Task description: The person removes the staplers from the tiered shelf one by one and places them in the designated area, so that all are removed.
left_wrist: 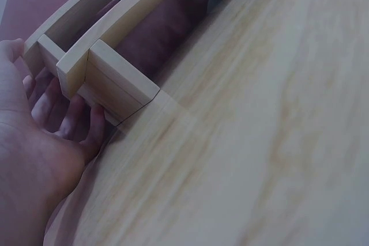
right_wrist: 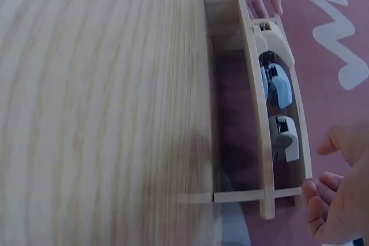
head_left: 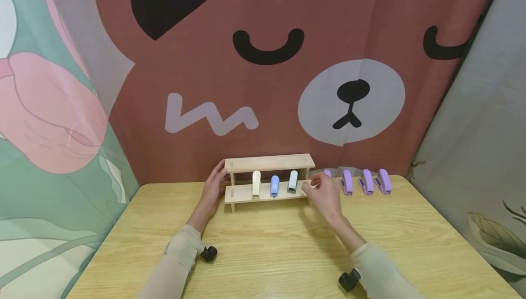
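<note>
My left hand (head_left: 211, 190) rests against the left end of a two-tier wooden shelf (head_left: 269, 164). In the left wrist view its fingers (left_wrist: 69, 116) lie loosely bent along the outer side of the shelf's end. On the lower tier stand a cream stapler (head_left: 256, 184), a blue stapler (head_left: 274, 186) and a white stapler (head_left: 292, 181), spaced apart. By the right end of that tier is my right hand (head_left: 326, 198), its thumb and fingers loosely bent. Nothing shows between them in the right wrist view.
Several purple staplers (head_left: 347, 182) stand in a row on the wooden table (head_left: 263, 253), right of the shelf. My right hand partly hides the leftmost one (head_left: 327, 172). A curtain with a bear print (head_left: 246, 93) hangs behind the table.
</note>
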`<state>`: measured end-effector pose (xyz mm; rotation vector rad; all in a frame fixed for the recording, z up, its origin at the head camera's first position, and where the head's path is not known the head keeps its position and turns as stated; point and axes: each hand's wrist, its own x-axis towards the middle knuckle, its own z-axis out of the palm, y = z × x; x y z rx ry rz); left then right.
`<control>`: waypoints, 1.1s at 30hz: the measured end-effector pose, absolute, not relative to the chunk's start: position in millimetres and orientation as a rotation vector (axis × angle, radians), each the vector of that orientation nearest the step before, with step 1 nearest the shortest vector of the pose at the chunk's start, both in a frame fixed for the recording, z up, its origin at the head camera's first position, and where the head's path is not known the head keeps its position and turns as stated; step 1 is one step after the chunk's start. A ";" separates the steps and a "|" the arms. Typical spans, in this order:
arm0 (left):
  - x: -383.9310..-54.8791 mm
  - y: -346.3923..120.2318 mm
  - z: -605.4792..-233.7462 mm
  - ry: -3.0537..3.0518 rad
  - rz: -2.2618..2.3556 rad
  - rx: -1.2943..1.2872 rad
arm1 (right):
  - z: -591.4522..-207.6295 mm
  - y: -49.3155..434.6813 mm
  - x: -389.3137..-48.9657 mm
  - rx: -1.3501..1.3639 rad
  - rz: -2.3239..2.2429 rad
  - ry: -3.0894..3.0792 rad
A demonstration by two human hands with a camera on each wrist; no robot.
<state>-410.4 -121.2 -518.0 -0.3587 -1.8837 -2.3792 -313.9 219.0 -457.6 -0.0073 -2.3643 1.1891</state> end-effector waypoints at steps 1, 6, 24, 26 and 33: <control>-410.4 -121.4 -518.1 -1.883 -2.382 -0.354 | -457.5 216.9 -313.2 0.002 1.180 -2.364; -411.4 -122.3 -518.8 -1.885 -2.394 -0.368 | -458.9 206.8 -311.6 0.043 1.143 -2.344; -413.5 -120.9 -518.7 -1.890 -2.378 -0.362 | -472.0 182.9 -325.6 -0.026 1.006 -2.456; -413.4 -120.7 -518.9 -1.891 -2.376 -0.363 | -473.0 181.8 -327.2 -0.044 0.999 -2.456; -411.8 -123.6 -516.0 -1.892 -2.385 -0.385 | -475.3 180.0 -331.4 -0.057 1.008 -2.444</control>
